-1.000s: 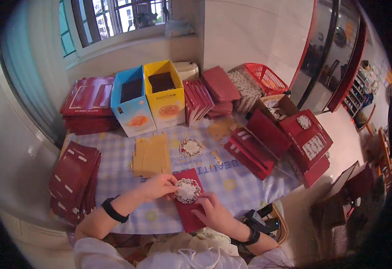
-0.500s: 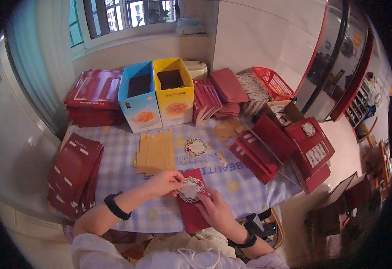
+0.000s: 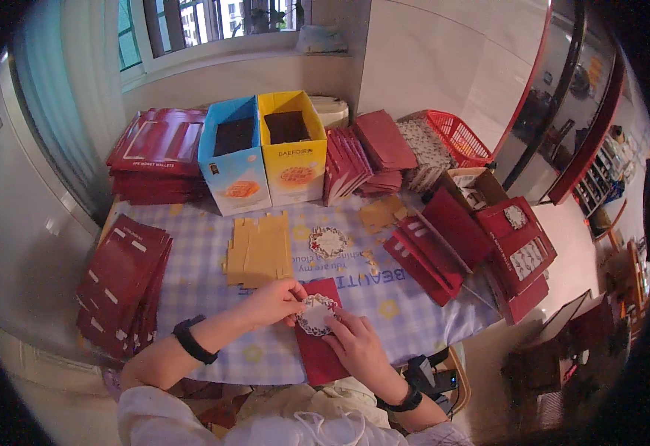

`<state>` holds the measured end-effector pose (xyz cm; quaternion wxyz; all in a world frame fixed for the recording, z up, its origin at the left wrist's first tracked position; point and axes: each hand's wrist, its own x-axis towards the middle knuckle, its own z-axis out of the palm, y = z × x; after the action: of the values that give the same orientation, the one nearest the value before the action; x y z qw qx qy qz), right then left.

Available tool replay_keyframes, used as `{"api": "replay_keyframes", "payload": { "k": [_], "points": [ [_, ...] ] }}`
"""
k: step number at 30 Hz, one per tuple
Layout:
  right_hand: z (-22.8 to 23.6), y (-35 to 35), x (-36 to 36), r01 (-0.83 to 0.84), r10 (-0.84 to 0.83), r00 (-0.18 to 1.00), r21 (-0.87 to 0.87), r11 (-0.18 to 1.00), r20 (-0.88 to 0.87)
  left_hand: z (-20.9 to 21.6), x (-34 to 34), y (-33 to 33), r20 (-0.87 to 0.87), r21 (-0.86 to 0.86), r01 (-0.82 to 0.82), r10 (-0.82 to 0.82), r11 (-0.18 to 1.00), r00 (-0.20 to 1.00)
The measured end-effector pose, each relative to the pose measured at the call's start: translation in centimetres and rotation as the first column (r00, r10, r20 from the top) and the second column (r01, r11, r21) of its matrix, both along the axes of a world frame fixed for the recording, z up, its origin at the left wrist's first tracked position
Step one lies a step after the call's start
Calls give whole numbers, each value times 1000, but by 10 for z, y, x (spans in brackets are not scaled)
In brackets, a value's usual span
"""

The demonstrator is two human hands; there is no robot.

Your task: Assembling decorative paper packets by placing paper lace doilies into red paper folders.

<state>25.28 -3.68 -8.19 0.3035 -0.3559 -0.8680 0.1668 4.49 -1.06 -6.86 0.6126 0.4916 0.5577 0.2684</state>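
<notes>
A dark red flat card (image 3: 319,349) lies on the checked tablecloth (image 3: 213,253) near the front edge. On it sits a round white lace-edged sticker (image 3: 316,314). My left hand (image 3: 273,301) pinches the sticker's left rim. My right hand (image 3: 355,343) presses its lower right edge with the fingers spread over the card. A second round sticker (image 3: 329,242) lies farther back on the cloth. A stack of tan cardboard pieces (image 3: 260,249) sits just beyond my left hand.
Piles of dark red flat cards lie at the left (image 3: 121,279) and back left (image 3: 158,152). A blue box (image 3: 234,167) and a yellow box (image 3: 291,152) stand at the back. Red open boxes (image 3: 481,245) crowd the right, with a red basket (image 3: 455,134) behind.
The view has shifted slightly. Both hands stay on the round sticker over the red card, with the fingers pressed closer to it.
</notes>
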Motion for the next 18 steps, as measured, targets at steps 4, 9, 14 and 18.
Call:
{"api": "replay_keyframes", "payload": {
  "k": [4, 9, 14, 18],
  "points": [
    [1, 0, -1, -4, 4, 1000, 24, 1000, 15, -1, 0, 1, -6, -8, 3, -3, 1000, 1000],
    [0, -1, 0, -8, 7, 1000, 33, 999, 29, -5, 0, 2, -1, 2, -2, 2, 1000, 1000],
    [-3, 1, 2, -78, 76, 995, 25, 997, 70, -4, 1, 1, -38, 30, -2, 3, 1000, 999],
    [-5, 1, 1, -115, 106, 984, 56, 992, 144, 4, 4, -3, -116, 51, 9, -3, 999, 993]
  ]
}}
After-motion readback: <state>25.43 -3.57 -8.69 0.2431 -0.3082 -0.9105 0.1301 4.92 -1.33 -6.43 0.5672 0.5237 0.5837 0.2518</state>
